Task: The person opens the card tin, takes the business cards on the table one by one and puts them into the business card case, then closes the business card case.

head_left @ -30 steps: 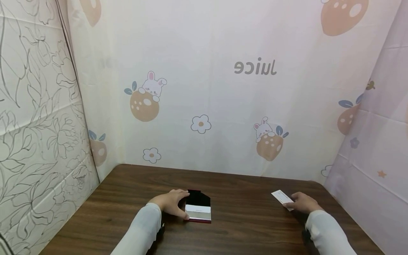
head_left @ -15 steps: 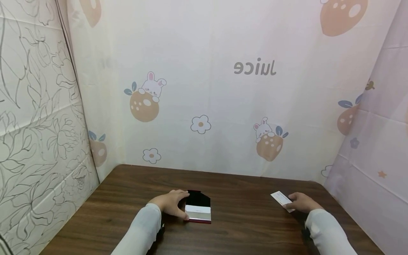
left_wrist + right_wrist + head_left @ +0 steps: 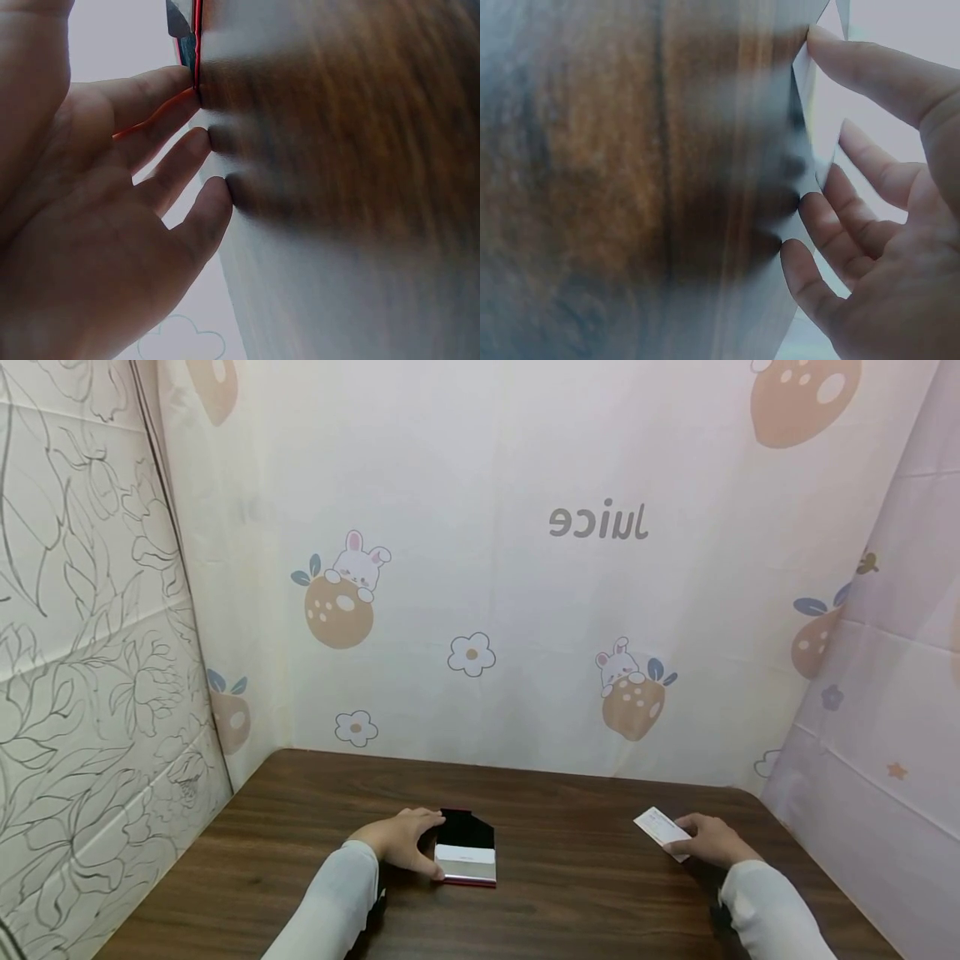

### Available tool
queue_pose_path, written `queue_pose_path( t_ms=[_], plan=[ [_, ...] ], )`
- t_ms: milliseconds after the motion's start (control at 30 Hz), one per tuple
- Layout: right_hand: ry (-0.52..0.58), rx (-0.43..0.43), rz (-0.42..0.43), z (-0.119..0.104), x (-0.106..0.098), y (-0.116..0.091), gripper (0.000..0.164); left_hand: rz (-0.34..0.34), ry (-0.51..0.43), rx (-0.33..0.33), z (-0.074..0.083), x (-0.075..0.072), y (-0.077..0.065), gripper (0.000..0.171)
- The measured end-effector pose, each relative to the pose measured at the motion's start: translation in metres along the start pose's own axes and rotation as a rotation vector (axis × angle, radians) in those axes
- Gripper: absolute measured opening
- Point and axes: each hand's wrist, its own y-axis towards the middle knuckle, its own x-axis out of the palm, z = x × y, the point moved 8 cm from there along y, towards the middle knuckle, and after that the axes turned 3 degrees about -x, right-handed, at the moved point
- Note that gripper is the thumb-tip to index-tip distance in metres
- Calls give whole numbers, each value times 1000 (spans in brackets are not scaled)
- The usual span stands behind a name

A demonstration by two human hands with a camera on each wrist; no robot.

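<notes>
An open business card case (image 3: 467,865) with a black inside, a red edge and white cards at its near half lies on the table. My left hand (image 3: 403,839) spans its left side, thumb at the near corner and index finger at the far one. In the left wrist view the fingertips rest on the tabletop, and the index finger meets the red edge of the case. Well to the right, my right hand (image 3: 712,841) pinches a white business card (image 3: 656,827) between thumb and fingers. In the right wrist view the card (image 3: 823,112) stands close against the wood, its lower fingers touching the table.
The dark wood table (image 3: 555,910) has a stretch of bare top between the case and the card. A pale printed curtain (image 3: 480,568) hangs behind its far edge, with more patterned cloth at left and right.
The card in my right hand has shifted very slightly to the left. My left hand and the card case stay where they were.
</notes>
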Motion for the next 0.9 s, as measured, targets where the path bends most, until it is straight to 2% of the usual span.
queue_pose_path(
  t_ms=[133,333,533,667,900],
  plan=[
    [28,-28,28,-4,1,-1,59,-1,-2,3,-1,1,0,91],
    [54,-40,50,-9,4,1,42,-3,-9,9,-1,1,0,91],
    [82,-29,74,-7,2,4,34,-1,-10,8,0,0,0,91],
    [148,-39,84,-9,1,3,32,-2,-10,7,1,-2,-1,90],
    [283,-134,95,-26,8,1,30,-8,-7,13,3,-2,-2,91]
  ],
)
